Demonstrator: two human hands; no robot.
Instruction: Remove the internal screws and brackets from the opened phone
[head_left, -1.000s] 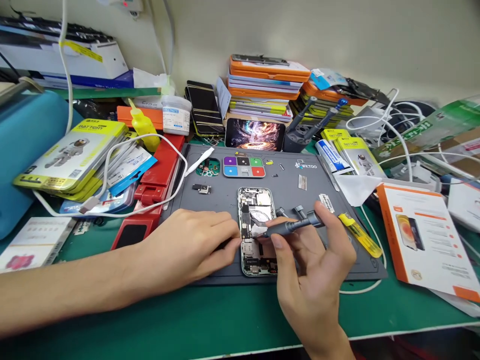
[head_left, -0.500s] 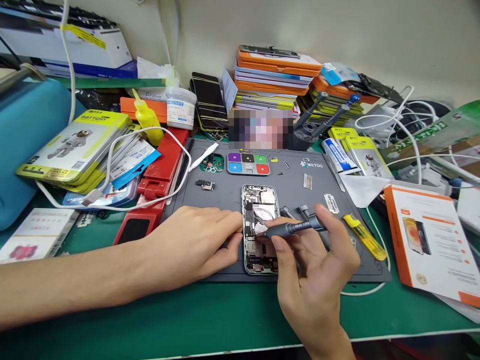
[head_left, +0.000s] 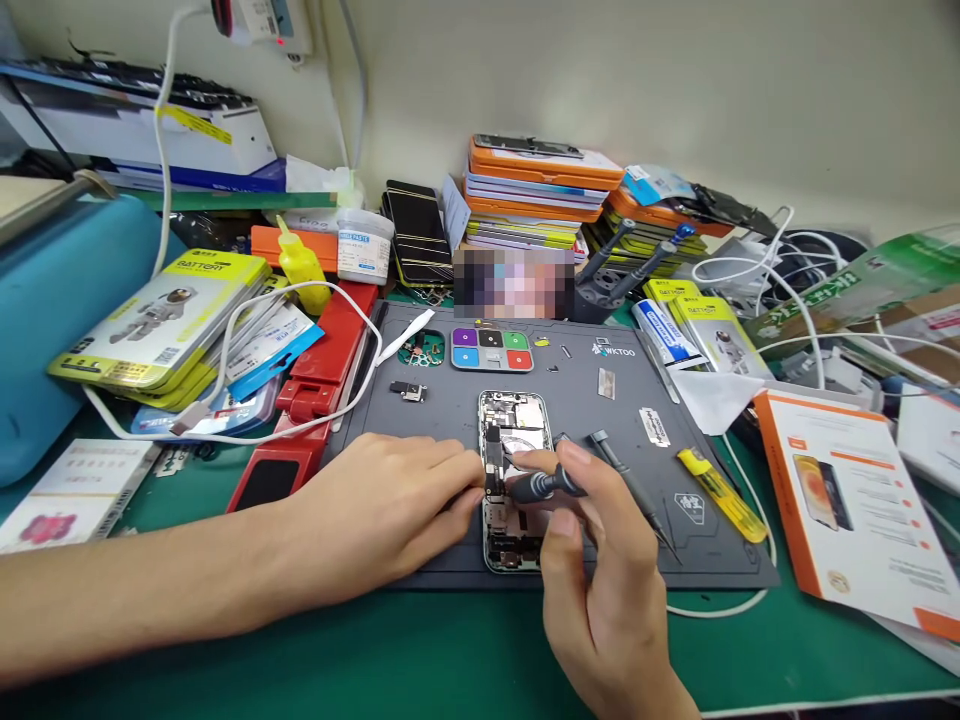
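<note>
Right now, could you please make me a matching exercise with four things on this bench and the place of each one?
Things:
1. opened phone
2. dark screwdriver
3. yellow tool
4. white jar

Places:
A. behind the grey mat, beside a yellow bottle
B. in the right hand
C. on the mat's right part
D. mid-mat, the left hand at its edge

Pairs: 1-D, 2-B, 3-C, 4-A

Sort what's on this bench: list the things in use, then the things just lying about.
In use: opened phone, dark screwdriver in right hand, left hand steadying the phone, grey repair mat.

Lying about: yellow-handled tool, red clamp, battery boxes, white cable.
</note>
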